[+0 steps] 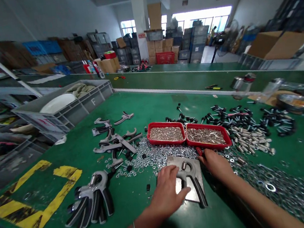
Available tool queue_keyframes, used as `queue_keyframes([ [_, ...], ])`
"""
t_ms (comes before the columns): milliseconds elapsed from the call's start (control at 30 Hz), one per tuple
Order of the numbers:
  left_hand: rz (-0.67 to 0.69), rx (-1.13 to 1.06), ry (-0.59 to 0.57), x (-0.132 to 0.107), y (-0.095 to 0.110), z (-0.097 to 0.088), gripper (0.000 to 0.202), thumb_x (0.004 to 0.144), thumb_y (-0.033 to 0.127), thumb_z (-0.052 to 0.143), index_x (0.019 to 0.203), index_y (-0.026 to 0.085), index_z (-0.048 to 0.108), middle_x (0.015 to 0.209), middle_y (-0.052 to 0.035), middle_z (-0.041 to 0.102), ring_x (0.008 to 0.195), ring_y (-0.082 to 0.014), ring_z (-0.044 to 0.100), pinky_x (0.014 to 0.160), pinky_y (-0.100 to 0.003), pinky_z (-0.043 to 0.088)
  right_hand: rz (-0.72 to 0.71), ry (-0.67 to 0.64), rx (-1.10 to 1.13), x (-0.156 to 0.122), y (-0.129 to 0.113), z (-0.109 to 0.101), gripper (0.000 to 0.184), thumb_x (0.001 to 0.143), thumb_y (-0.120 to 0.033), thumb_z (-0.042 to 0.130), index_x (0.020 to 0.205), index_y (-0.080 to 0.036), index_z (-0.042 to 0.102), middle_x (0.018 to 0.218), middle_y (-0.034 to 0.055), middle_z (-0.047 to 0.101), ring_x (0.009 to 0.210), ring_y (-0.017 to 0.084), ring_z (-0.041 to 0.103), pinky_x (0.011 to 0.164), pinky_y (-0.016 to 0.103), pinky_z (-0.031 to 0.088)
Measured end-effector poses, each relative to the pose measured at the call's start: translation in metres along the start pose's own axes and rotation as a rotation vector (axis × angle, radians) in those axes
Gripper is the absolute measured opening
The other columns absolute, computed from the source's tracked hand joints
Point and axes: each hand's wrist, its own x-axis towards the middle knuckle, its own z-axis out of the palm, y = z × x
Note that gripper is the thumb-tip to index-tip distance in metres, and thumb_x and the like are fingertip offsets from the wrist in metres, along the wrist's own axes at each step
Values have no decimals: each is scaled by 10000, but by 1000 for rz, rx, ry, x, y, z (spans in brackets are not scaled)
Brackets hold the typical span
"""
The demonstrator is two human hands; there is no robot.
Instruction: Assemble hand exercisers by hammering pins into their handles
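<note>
My left hand point(165, 191) lies over a grey and black hand grip strengthener point(192, 182), which rests on a flat steel plate point(184, 175). My right hand point(216, 165) is just to its right, by the corner of a red tray point(207, 136). Its fingers curl around a small red object point(199, 152), mostly hidden. Beside that tray stands a second red tray point(166, 134); both hold small silver parts. A heap of finished grip strengtheners point(89, 205) lies to my left, and loose grey handles point(113, 142) lie further forward.
Steel washers point(275, 187) spread across the green workbench point(128, 109), and black-capped bolts point(240, 116) lie beyond the trays. A grey crate point(66, 111) stands at the bench's far left. Yellow-and-black tape point(36, 198) marks the near left. Another bench and stacked boxes lie behind.
</note>
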Motion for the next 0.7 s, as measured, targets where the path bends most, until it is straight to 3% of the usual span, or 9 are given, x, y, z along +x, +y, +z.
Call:
queue_keyframes([
  [100, -11, 37, -56, 6, 7, 4, 533, 796, 351, 666, 1285, 201, 517, 1275, -87, 526, 1212, -270, 439, 1108, -440, 315, -13, -5, 11, -3, 8, -13, 192, 934, -336, 491, 965, -153, 539, 909, 171, 709, 826, 288, 694, 698, 354, 479],
  [167, -18, 56, -64, 11, 7, 6, 505, 788, 335, 665, 1260, 211, 535, 1226, -79, 536, 1167, -263, 455, 1088, -432, 322, -42, 6, 163, -10, 11, -27, 212, 927, -373, 495, 981, -170, 518, 868, 132, 711, 794, 272, 693, 699, 354, 492],
  [300, -8, 39, -74, 14, 2, 7, 484, 788, 355, 665, 1233, 211, 541, 1194, -78, 529, 1131, -261, 454, 1047, -425, 338, -23, -15, 946, -29, -9, -35, 294, 929, -517, 480, 961, -225, 500, 762, 50, 713, 698, 235, 698, 695, 363, 550],
  [367, -11, 17, -85, 14, 0, 6, 473, 789, 365, 668, 1219, 213, 543, 1187, -75, 528, 1125, -259, 453, 1031, -419, 347, 40, -1, 1156, -37, -25, -26, 317, 920, -558, 489, 968, -244, 490, 750, 36, 721, 639, 229, 696, 651, 369, 569],
  [533, -15, -11, -113, 17, -1, 4, 479, 782, 363, 689, 1210, 208, 542, 1181, -72, 530, 1130, -260, 451, 1024, -421, 346, 71, 6, 1224, -41, -44, 3, 311, 901, -568, 533, 919, -262, 483, 811, 47, 734, 629, 241, 702, 577, 379, 581],
  [700, -30, -20, -111, 25, 0, 4, 360, 820, 318, 649, 1152, 205, 562, 1162, -71, 528, 1143, -256, 449, 1042, -422, 337, 83, 16, 1239, -39, -43, 6, 316, 900, -573, 535, 922, -264, 472, 837, 40, 735, 656, 249, 711, 571, 382, 585],
])
